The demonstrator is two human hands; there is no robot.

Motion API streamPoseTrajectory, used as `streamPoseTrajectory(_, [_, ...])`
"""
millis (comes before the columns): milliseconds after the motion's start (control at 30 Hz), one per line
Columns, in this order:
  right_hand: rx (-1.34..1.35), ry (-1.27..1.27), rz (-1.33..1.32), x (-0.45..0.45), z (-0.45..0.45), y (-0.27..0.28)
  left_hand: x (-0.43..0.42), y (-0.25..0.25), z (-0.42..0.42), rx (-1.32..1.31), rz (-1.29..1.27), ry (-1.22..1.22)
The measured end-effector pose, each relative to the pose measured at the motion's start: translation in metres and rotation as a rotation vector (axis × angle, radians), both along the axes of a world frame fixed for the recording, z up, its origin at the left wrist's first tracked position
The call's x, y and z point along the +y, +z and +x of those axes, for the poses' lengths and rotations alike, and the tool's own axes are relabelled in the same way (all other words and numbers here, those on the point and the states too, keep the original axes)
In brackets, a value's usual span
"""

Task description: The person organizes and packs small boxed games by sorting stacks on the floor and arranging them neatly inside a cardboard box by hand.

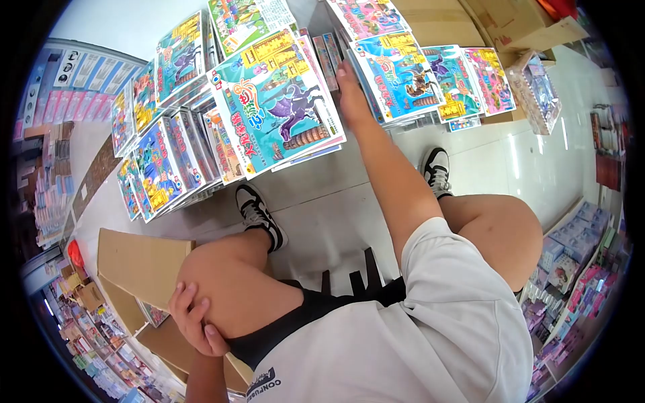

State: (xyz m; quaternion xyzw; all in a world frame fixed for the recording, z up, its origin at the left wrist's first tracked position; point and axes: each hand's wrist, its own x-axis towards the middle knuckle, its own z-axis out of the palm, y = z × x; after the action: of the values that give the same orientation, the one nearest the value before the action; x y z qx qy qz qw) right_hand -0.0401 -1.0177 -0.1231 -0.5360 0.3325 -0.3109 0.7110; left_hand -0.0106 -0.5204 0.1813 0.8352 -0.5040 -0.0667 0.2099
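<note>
My right hand reaches into the gap between two groups of stacked picture packs. Its fingers are stretched out along the left side of a blue dinosaur pack, touching its edge; part of the fingers is hard to make out. Left of it, a large pack with a purple winged dinosaur lies tilted on top of a pile. My left hand rests on my bent left knee, fingers apart, holding nothing. More packs stand on edge at the left, among them a blue and yellow one.
An opened cardboard box stands beside my left leg. Another carton sits behind the right stacks, near a clear-wrapped pack. Shelves with goods line the right, and more shelves the left. My shoes are on the tiled floor.
</note>
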Motion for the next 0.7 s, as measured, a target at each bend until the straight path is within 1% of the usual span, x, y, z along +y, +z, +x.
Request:
streamPoseTrajectory(100, [0.070, -0.023, -0.070, -0.009, 0.005, 0.012, 0.001, -0.001, -0.001, -0.012, -0.024, 0.014])
streamPoseTrajectory(133, [0.090, -0.041, -0.063, -0.002, 0.005, 0.026, -0.001, -0.001, -0.001, -0.031, -0.041, 0.025])
streamPoseTrajectory(200, [0.160, -0.038, -0.158, -0.006, 0.014, 0.018, -0.005, -0.003, 0.002, -0.040, -0.072, 0.020])
streamPoseTrajectory(267, [0.233, 0.036, -0.237, -0.008, 0.011, -0.002, 0.000, 0.003, 0.003, -0.053, -0.075, 0.050])
streamPoseTrajectory(333, [0.317, 0.181, -0.259, -0.015, 0.002, -0.023, -0.006, 0.019, 0.000, -0.093, -0.061, 0.052])
streamPoseTrajectory(400, [0.431, 0.341, -0.262, -0.036, -0.019, -0.052, -0.002, 0.012, 0.002, -0.046, -0.185, 0.037])
streamPoseTrajectory(467, [0.611, 0.492, -0.250, -0.057, -0.040, -0.092, 0.010, 0.010, 0.000, -0.057, -0.234, 0.060])
streamPoseTrajectory(533, [0.822, 0.645, -0.183, -0.060, -0.069, -0.126, 0.014, 0.000, 0.002, -0.030, -0.401, 0.101])
streamPoseTrajectory(600, [0.975, 0.835, 0.003, -0.050, -0.115, -0.148, 0.020, -0.003, -0.005, -0.047, -0.470, 0.169])
streamPoseTrajectory(633, [0.959, 0.912, 0.153, -0.044, -0.132, -0.155, 0.030, 0.002, -0.014, -0.067, -0.507, 0.211])
streamPoseTrajectory(700, [1.260, 1.232, 0.055, -0.013, -0.154, -0.109, 0.049, -0.009, -0.017, -0.153, -0.511, 0.310])
